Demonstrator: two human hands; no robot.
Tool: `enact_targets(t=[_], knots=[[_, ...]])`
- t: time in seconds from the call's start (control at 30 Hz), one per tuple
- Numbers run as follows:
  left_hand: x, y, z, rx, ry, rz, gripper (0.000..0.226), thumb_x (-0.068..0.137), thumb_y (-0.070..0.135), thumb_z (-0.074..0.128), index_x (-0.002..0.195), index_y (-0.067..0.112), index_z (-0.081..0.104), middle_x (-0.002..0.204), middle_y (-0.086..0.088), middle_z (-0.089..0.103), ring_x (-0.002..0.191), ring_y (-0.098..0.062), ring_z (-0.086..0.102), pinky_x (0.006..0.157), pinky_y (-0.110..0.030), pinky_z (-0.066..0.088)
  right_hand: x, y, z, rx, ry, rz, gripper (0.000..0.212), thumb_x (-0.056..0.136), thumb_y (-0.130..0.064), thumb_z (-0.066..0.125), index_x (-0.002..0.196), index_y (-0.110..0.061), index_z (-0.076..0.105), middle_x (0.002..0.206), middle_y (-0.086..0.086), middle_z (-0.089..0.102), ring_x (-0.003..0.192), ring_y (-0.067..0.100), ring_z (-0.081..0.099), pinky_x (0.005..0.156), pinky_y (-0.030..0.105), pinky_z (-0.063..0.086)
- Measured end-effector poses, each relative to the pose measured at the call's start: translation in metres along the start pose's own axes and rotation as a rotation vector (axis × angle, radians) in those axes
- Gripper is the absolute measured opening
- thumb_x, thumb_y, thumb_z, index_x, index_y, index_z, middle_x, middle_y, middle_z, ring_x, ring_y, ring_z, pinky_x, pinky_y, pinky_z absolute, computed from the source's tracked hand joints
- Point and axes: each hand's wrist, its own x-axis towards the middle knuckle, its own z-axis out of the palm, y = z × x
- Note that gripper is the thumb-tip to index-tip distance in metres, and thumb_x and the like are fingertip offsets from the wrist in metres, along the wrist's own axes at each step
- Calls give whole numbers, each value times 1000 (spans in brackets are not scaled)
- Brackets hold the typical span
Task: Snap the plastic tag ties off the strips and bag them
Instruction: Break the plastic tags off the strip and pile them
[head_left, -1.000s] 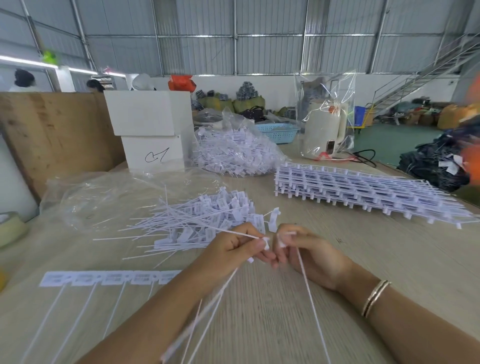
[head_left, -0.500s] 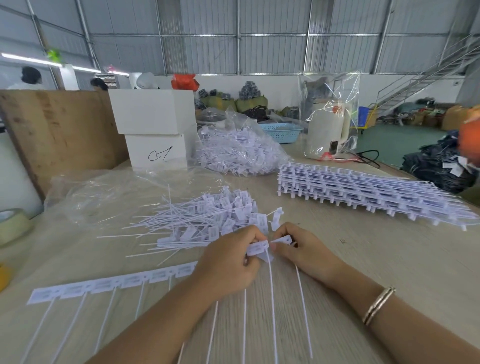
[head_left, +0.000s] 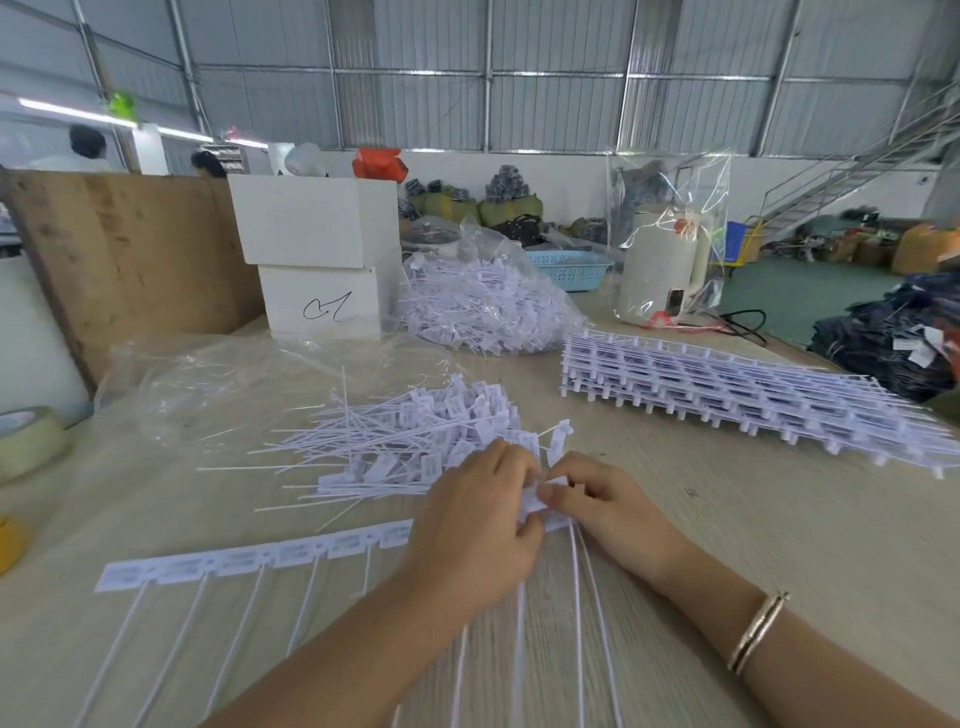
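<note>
A white strip of tag ties (head_left: 244, 561) lies across the wooden table, its thin tails pointing toward me. My left hand (head_left: 478, 525) grips the strip's right end. My right hand (head_left: 602, 504) pinches the last tag head (head_left: 535, 499) beside the left fingers. Behind the hands lies a loose pile of snapped ties (head_left: 415, 447). An empty clear bag (head_left: 249, 384) lies flat at the left rear of that pile. A tall stack of full strips (head_left: 727, 395) sits to the right.
A filled clear bag of ties (head_left: 483, 306) stands behind the pile, next to two stacked white boxes (head_left: 317, 260). A bagged white kettle (head_left: 665, 265) and a blue basket (head_left: 571, 265) are farther back. A tape roll (head_left: 26, 441) sits at the left edge.
The strip has slid right and nearer the hands. Both hands have moved up the table toward the pile, and the right hand now pinches a tag head at the strip's end.
</note>
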Motion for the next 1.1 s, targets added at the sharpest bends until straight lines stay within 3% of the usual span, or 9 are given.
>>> enact_targets(t=[0.17,0.27,0.37,0.57,0.7,0.77,0.87,0.97,1.1], knots=[[-3,-3,1,28,-72,-100,22,83,40,56,86,34,35,86,14,52,76,-7,48,52,-21,26,-1,2,-3,27,-92,17,19,88,-9,60,71,-1,58,70,3,50,65,7,46,62,15,36],[-3,-3,3,-33,-58,-109,22,81,35,58,83,31,37,84,13,51,76,-7,48,54,-21,29,-2,-1,0,37,-149,3,18,86,-13,64,70,-7,60,60,-10,51,56,-1,44,56,9,34],[-2,-5,5,-112,-75,-124,23,79,32,60,80,29,38,77,14,45,71,-5,45,54,-20,32,-2,0,-1,15,-155,-9,19,86,-10,65,71,1,61,63,0,51,57,3,44,56,11,33],[-2,-11,2,-144,-172,-139,19,82,47,53,87,32,43,79,12,55,71,-4,52,57,-25,40,-1,1,-4,233,-115,34,21,85,-7,63,66,-15,68,64,-5,65,64,5,61,62,13,45],[-1,-17,-4,-247,-268,-160,39,86,58,40,81,22,56,70,3,60,66,-13,57,62,-30,43,-1,0,-4,285,-88,-4,13,78,-14,63,66,-8,65,63,-5,62,63,7,59,63,15,44],[1,-21,-5,-320,-271,-169,39,92,50,43,71,20,55,65,-2,59,61,-15,54,62,-33,43,-1,1,-4,291,-98,-5,12,78,-14,63,68,-7,63,62,-6,61,62,6,57,62,14,44],[-1,-23,-1,-333,-279,-141,38,94,39,50,58,28,46,54,6,45,52,-8,43,57,-30,35,-1,4,-4,199,-166,19,12,87,-10,61,77,-3,64,67,-1,60,65,6,57,63,14,44],[-1,-26,0,-363,-306,-139,36,95,37,49,59,36,49,56,10,48,53,-4,45,59,-28,37,-1,5,-4,164,-190,17,13,90,-4,54,83,-1,65,69,-4,62,66,3,59,63,12,44],[2,-30,-4,-578,-358,-231,41,99,30,43,60,30,55,52,12,51,52,-2,46,61,-24,36,-3,-1,-4,54,-179,-102,15,91,-4,55,82,-11,65,67,-13,64,64,-4,57,63,10,43]])
